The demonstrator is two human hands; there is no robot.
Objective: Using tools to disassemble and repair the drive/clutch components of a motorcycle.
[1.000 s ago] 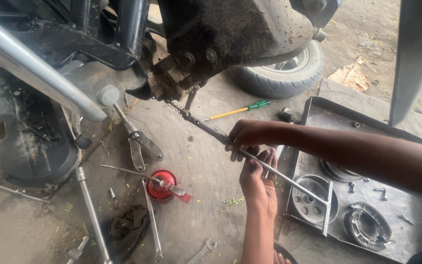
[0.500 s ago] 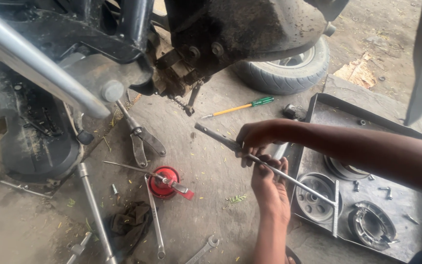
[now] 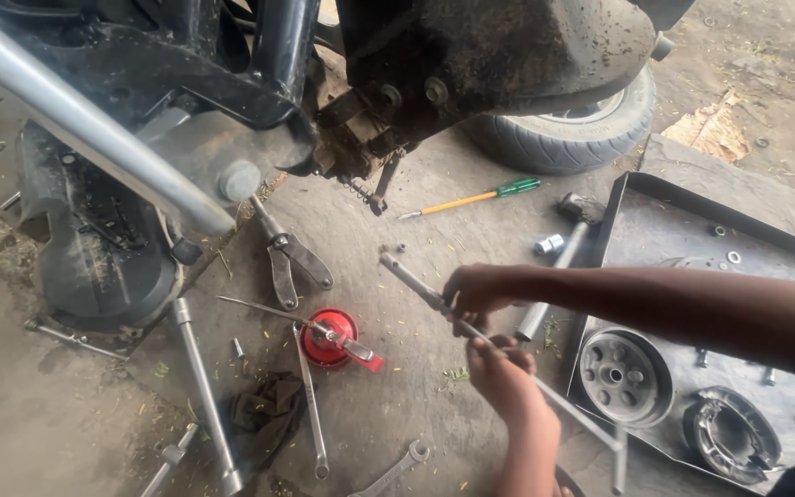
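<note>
Both my hands grip a long metal T-handle wrench (image 3: pixel 413 282) that slants from upper left to lower right over the concrete floor. My right hand (image 3: pixel 478 287) holds the shaft near its socket end. My left hand (image 3: pixel 501 373) holds it lower down, closer to the cross handle by the tray. The socket tip hangs free, below and apart from the dirty underside of the scooter engine (image 3: pixel 471 55).
A black tray (image 3: pixel 655 230) on the right holds a clutch drum (image 3: pixel 623 375) and brake shoes (image 3: pixel 729 437). A hammer (image 3: pixel 554 267), green-handled screwdriver (image 3: pixel 480 197), red oil can (image 3: pixel 328 336), spanner (image 3: pixel 393 469), long rod wrench (image 3: pixel 200 387), rag (image 3: pixel 264 410), black cover (image 3: pixel 94 248) and tyre (image 3: pixel 572 129) lie around.
The wrench tip has come away from the engine underside and moved down and to the right. Both hands drew back with it.
</note>
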